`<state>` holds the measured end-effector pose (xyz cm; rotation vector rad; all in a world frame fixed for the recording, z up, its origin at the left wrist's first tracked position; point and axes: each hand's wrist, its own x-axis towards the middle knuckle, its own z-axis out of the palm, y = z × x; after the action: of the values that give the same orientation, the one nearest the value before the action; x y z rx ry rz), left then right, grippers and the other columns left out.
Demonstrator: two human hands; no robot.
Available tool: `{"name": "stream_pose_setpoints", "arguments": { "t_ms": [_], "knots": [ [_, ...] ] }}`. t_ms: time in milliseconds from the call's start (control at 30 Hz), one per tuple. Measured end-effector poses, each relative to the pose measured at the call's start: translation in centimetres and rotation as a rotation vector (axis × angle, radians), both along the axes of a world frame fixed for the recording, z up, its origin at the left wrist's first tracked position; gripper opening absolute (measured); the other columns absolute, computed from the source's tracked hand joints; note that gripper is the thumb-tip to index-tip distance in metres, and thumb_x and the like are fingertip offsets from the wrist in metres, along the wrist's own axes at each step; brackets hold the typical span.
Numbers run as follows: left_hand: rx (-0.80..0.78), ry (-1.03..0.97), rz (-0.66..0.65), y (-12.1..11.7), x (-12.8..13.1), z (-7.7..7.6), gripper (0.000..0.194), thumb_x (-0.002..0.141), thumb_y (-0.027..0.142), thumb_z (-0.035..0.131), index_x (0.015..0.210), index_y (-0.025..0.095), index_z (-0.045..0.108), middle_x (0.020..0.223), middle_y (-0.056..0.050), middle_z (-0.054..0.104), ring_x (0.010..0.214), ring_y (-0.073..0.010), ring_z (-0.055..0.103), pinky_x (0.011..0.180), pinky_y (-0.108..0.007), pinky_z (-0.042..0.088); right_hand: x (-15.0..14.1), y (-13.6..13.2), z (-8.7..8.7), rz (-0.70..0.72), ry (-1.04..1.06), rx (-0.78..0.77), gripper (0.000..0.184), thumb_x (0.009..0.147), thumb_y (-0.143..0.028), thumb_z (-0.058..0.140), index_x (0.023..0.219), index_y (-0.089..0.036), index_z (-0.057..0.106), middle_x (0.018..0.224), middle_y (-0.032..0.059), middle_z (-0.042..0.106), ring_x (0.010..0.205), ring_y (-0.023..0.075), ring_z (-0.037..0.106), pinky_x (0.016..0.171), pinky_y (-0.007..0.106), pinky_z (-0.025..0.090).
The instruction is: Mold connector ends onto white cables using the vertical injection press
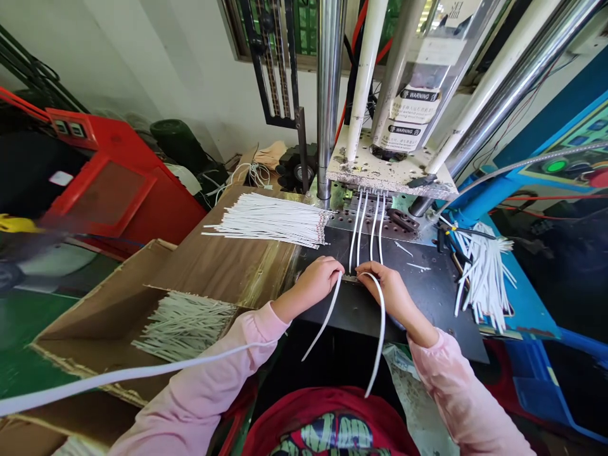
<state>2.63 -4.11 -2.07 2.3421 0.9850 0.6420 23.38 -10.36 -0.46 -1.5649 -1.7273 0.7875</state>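
Note:
In the head view my left hand (324, 276) is closed, thumb and fingertips pinching a short white cable (323, 326) that hangs down from it. Beside it my right hand (387, 286) is closed on another white cable (381, 339), which arches over and droops towards my lap. Both fingertips meet near a small metal piece (350, 278) on the black worktop (427, 297); the exact contact is hidden by the fingers. Ahead of my hands, several white cables (373, 231) run out from under the press plate (394, 177).
A pile of white cables (273, 218) lies on the wooden board (218, 263) at left, above a cardboard box (102, 294) holding more. Another bundle (484, 275) rests on the blue surface at right. Steel columns (330, 95) and a control panel (570, 161) flank the press.

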Motion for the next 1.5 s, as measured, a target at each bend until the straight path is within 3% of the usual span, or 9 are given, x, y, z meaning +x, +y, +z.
{"name": "stream_pose_setpoints", "arguments": {
  "t_ms": [400, 667, 833, 1067, 1200, 1300, 1500],
  "knots": [
    [0.05, 0.078, -0.005, -1.3, -0.6, 0.0, 0.022, 0.094, 0.006, 0.046, 0.093, 0.016, 0.066, 0.093, -0.006, 0.066, 0.091, -0.0205, 0.061, 0.084, -0.032, 0.05, -0.8, 0.6, 0.2, 0.086, -0.11, 0.075, 0.022, 0.088, -0.016, 0.055, 0.101, -0.022, 0.071, 0.096, 0.002, 0.075, 0.084, 0.0177, 0.068, 0.078, 0.029, 0.049],
    [0.043, 0.015, 0.034, -2.7, -1.8, -0.1, 0.019, 0.096, 0.009, 0.048, 0.096, 0.016, 0.066, 0.096, -0.006, 0.066, 0.092, -0.0199, 0.061, 0.085, -0.032, 0.05, -1.3, 0.2, -0.6, 0.095, -0.08, 0.089, 0.018, 0.09, -0.017, 0.057, 0.101, -0.023, 0.07, 0.098, 0.0009, 0.074, 0.089, 0.0176, 0.069, 0.082, 0.029, 0.051],
    [0.039, 0.01, 0.066, -3.0, -1.7, -0.2, 0.018, 0.096, 0.01, 0.049, 0.097, 0.016, 0.066, 0.096, -0.006, 0.067, 0.092, -0.0197, 0.062, 0.085, -0.033, 0.051, -1.7, 0.4, -0.1, 0.149, -0.1, 0.081, 0.02, 0.09, -0.013, 0.057, 0.102, -0.024, 0.069, 0.099, 0.0001, 0.074, 0.091, 0.0171, 0.068, 0.083, 0.029, 0.051],
    [-0.009, 0.085, 0.063, -2.9, -1.8, 0.3, 0.019, 0.096, 0.011, 0.05, 0.1, 0.016, 0.068, 0.099, -0.006, 0.069, 0.095, -0.0195, 0.064, 0.089, -0.032, 0.052, -1.7, 0.2, -0.6, 0.24, -0.243, 0.167, 0.024, 0.095, -0.013, 0.049, 0.105, -0.021, 0.068, 0.097, 0.0061, 0.07, 0.093, 0.0216, 0.065, 0.085, 0.036, 0.051],
    [0.075, 0.192, 0.046, -1.3, -4.2, 2.3, 0.031, 0.094, 0.006, 0.049, 0.118, 0.017, 0.064, 0.113, -0.006, 0.069, 0.101, -0.0203, 0.065, 0.092, -0.034, 0.05, -0.3, 1.0, 0.3, 0.327, -0.115, 0.006, 0.036, 0.092, -0.011, 0.054, 0.123, -0.025, 0.064, 0.104, 0.0024, 0.072, 0.093, 0.0173, 0.067, 0.086, 0.031, 0.052],
    [0.192, 0.31, 0.125, 1.5, -5.9, 3.0, 0.025, 0.094, 0.007, 0.049, 0.11, 0.017, 0.066, 0.11, -0.007, 0.07, 0.101, -0.0231, 0.063, 0.091, -0.038, 0.048, -0.1, 3.2, 1.5, 0.363, -0.091, -0.039, 0.036, 0.09, -0.011, 0.057, 0.121, -0.026, 0.067, 0.108, 0.0017, 0.072, 0.094, 0.0158, 0.068, 0.084, 0.028, 0.053],
    [0.451, 0.539, 0.068, 6.0, -5.7, 1.1, 0.017, 0.096, 0.014, 0.049, 0.092, 0.014, 0.066, 0.095, -0.011, 0.066, 0.096, -0.0267, 0.06, 0.087, -0.041, 0.045, -4.6, 9.6, 1.4, 0.286, -0.261, 0.151, 0.021, 0.09, -0.009, 0.06, 0.097, -0.022, 0.074, 0.098, 0.0019, 0.074, 0.092, 0.0156, 0.068, 0.086, 0.027, 0.05]
  ]
}}
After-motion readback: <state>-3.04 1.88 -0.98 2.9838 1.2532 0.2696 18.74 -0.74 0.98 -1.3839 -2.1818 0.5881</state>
